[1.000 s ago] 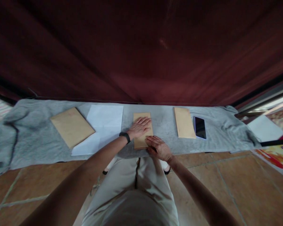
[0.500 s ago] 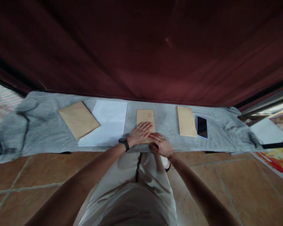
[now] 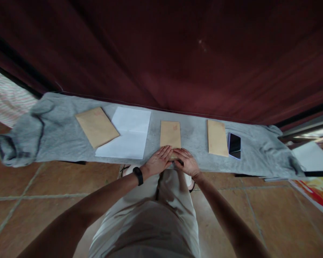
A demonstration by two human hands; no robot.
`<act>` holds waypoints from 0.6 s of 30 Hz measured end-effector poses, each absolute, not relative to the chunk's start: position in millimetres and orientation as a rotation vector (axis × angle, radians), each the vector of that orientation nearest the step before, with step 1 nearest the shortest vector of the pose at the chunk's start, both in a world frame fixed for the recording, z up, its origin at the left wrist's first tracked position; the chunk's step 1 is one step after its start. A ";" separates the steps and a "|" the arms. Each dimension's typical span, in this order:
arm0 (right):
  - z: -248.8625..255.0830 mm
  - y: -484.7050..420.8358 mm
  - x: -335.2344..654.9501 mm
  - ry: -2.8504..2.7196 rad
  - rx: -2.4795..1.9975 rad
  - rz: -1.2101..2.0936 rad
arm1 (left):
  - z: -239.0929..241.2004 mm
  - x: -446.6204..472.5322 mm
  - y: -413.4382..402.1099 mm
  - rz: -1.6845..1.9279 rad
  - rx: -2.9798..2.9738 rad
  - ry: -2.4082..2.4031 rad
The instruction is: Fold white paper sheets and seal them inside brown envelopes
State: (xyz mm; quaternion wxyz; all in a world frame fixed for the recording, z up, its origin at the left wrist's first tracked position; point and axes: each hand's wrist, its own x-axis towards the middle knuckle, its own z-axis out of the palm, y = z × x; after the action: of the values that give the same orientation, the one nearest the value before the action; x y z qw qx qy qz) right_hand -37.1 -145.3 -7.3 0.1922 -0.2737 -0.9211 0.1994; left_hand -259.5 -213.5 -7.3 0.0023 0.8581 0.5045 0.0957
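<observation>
A small tan envelope (image 3: 170, 133) lies upright on the grey cloth (image 3: 59, 132) in front of me. My left hand (image 3: 158, 161), with a black band on its wrist, lies flat and open on the envelope's near end. My right hand (image 3: 186, 161) rests beside it on the same near edge, fingers stretched over the paper, with a small dark thing under them that I cannot make out.
A larger tan envelope (image 3: 97, 126) lies tilted at the left, partly over a white sheet (image 3: 129, 134). Another tan envelope (image 3: 217, 137) and a dark phone (image 3: 234, 145) lie to the right. A dark red curtain hangs behind. Papers (image 3: 312, 157) sit at far right on the tiled floor.
Both hands have slid toward me along the middle envelope, from its centre to its near end, uncovering most of it. The view has shifted slightly.
</observation>
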 end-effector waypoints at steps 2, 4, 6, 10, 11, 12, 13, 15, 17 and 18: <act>-7.9 -145.1 -36.5 -2.585 -0.776 0.560 | -11.0 -257.4 -221.6 0.314 2.683 1.603; -8.7 -144.8 -36.0 -2.583 -0.783 0.559 | -13.6 -256.4 -226.3 0.321 2.680 1.610; -9.9 -144.4 -35.5 -2.575 -0.788 0.558 | -14.5 -256.0 -228.1 0.317 2.681 1.617; -11.9 -143.7 -34.9 -2.547 -0.786 0.556 | -11.8 -255.7 -228.2 0.337 2.669 1.612; -12.1 -143.6 -34.9 -2.545 -0.790 0.557 | -10.9 -255.6 -228.2 0.352 2.660 1.609; -12.1 -143.5 -34.9 -2.545 -0.796 0.559 | -10.1 -255.6 -228.3 0.365 2.650 1.607; -12.0 -143.5 -35.0 -2.546 -0.804 0.561 | -9.6 -255.5 -228.5 0.374 2.643 1.606; -11.5 -143.5 -35.2 -2.545 -0.815 0.560 | -9.5 -255.3 -229.2 0.378 2.638 1.614; -11.1 -143.6 -35.4 -2.538 -0.819 0.556 | -10.5 -254.9 -229.9 0.373 2.641 1.628; -10.9 -143.6 -35.5 -2.535 -0.818 0.555 | -11.2 -254.6 -230.2 0.370 2.644 1.634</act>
State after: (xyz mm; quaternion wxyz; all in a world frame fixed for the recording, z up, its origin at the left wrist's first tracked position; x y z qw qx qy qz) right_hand -35.5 -143.6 -10.9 0.2086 -0.2940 -0.9112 0.1995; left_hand -254.6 -230.2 -11.2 0.0056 0.8446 0.5221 0.1183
